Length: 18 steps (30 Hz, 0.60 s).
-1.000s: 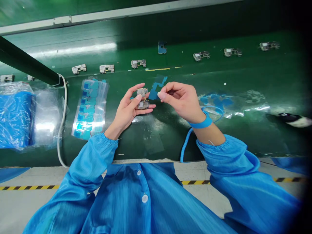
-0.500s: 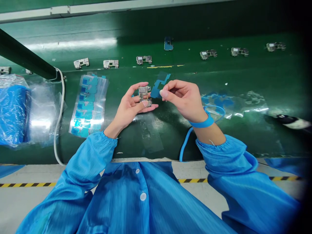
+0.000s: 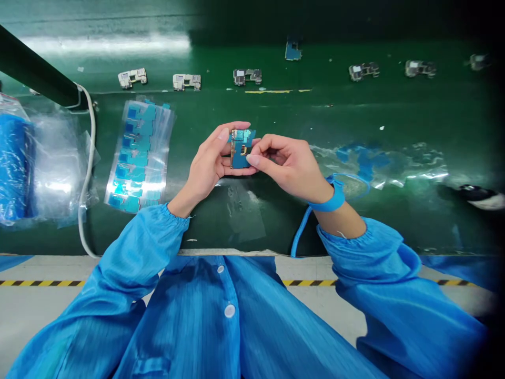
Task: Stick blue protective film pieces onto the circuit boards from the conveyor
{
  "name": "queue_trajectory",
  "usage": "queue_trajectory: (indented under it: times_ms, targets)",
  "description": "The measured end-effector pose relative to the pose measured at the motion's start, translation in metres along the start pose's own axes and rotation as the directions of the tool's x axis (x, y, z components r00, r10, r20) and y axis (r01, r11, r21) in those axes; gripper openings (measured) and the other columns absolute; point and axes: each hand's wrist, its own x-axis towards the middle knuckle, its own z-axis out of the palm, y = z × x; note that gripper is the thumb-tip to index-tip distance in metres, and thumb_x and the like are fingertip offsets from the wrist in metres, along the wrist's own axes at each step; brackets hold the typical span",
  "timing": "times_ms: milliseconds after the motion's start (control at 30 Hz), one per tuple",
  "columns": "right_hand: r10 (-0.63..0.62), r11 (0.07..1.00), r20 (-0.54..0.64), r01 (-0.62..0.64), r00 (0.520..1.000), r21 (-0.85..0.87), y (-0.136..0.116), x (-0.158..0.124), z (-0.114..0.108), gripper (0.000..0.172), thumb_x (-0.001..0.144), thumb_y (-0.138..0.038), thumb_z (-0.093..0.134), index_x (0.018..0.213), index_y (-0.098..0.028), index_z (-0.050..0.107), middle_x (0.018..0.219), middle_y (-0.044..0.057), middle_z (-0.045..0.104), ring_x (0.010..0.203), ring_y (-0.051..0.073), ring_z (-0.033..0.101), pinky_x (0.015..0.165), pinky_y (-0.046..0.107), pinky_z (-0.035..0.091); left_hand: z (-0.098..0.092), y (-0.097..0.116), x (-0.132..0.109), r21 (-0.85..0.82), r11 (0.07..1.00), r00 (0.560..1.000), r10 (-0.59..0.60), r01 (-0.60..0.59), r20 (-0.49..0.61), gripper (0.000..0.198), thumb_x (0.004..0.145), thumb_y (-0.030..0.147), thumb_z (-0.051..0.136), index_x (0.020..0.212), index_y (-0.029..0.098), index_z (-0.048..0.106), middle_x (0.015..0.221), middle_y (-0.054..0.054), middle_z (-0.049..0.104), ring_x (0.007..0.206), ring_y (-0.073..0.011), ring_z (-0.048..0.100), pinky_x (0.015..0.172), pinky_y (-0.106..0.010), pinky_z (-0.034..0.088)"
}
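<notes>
1. Both hands meet over the middle of the green belt (image 3: pixel 276 113), towards its near edge. The left hand (image 3: pixel 207 166) pinches a metal part (image 3: pixel 235 153) between thumb and fingertips. The right hand (image 3: pixel 290 168) is closed narrow, thumb and forefinger pressing a blue film (image 3: pixel 242 138) onto that part.
2. Film and fingers hide most of the part; only thin grey edges and a gold-toned strip show.
3. Towards its right edge the belt fades into darkness, and the plastic bags (image 3: pixel 43 158) at its left edge are cut off.
4. The film is flat and bright blue with a stepped outline, like the pieces on the clear sheets (image 3: pixel 138 152) lying left of the hands.
5. Any marking on part or film is too small to read.
6. More metal pieces (image 3: pixel 187 81) lie in a row along the far side, blurred.
</notes>
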Motion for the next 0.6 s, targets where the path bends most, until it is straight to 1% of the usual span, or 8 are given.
queue_trajectory:
  times_ms: [167, 267, 367, 500, 600]
  targets:
    - [-0.010, 1.000, -0.008, 0.010, 1.000, 0.017, 0.0037, -0.0009, 0.0023, 0.046, 0.090, -0.066, 0.091, 0.086, -0.024, 0.074, 0.098, 0.005, 0.074, 0.093, 0.022, 0.067, 0.082, 0.037, 0.060, 0.0006, 0.0004, 0.0001, 0.011, 1.000, 1.000, 0.010, -0.010, -0.003, 0.058, 0.110, 0.068, 0.047, 0.150, 0.028, 0.062, 0.143, -0.006, 0.080, 0.137, -0.0332, 0.078, 0.104, -0.049, 0.072]
    - [-0.022, 0.999, -0.017, 0.022, 1.000, 0.027, 0.0037, -0.0014, 0.0030, 0.044, 0.092, -0.064, 0.090, 0.086, -0.023, 0.074, 0.099, 0.006, 0.075, 0.100, 0.024, 0.069, 0.087, 0.038, 0.062, 0.0004, 0.0006, 0.0001, 0.024, 1.000, 1.000, 0.015, -0.015, 0.008, 0.064, 0.108, 0.070, 0.049, 0.154, 0.028, 0.061, 0.146, -0.010, 0.079, 0.137, -0.0345, 0.078, 0.104, -0.048, 0.072]
    - [-0.020, 0.999, -0.020, 0.021, 1.000, 0.036, 0.0027, -0.0016, 0.0035, 0.046, 0.092, -0.065, 0.090, 0.084, -0.023, 0.073, 0.097, 0.007, 0.075, 0.104, 0.025, 0.071, 0.088, 0.038, 0.063, -0.0003, 0.0014, 0.0002, 0.023, 1.000, 1.000, 0.010, -0.011, 0.020, 0.066, 0.106, 0.071, 0.053, 0.155, 0.028, 0.061, 0.148, -0.012, 0.078, 0.134, -0.0337, 0.079, 0.103, -0.045, 0.073]
    - [-0.001, 1.000, -0.018, 0.002, 1.000, 0.022, 0.0014, -0.0019, 0.0032, 0.048, 0.091, -0.068, 0.091, 0.085, -0.023, 0.072, 0.099, 0.007, 0.075, 0.107, 0.026, 0.073, 0.088, 0.038, 0.064, -0.0007, 0.0032, -0.0002, 0.010, 1.000, 1.000, -0.009, 0.009, 0.028, 0.066, 0.105, 0.073, 0.055, 0.154, 0.030, 0.062, 0.146, -0.010, 0.079, 0.133, -0.0341, 0.080, 0.104, -0.045, 0.074]
    - [0.027, 1.000, -0.019, -0.027, 0.999, 0.010, -0.0008, -0.0022, 0.0030, 0.050, 0.089, -0.070, 0.091, 0.085, -0.024, 0.072, 0.100, 0.007, 0.074, 0.108, 0.026, 0.073, 0.088, 0.038, 0.064, -0.0002, 0.0042, -0.0011, -0.020, 1.000, 1.000, -0.017, 0.017, 0.023, 0.064, 0.105, 0.073, 0.057, 0.152, 0.030, 0.064, 0.141, -0.008, 0.082, 0.133, -0.0347, 0.079, 0.104, -0.045, 0.074]
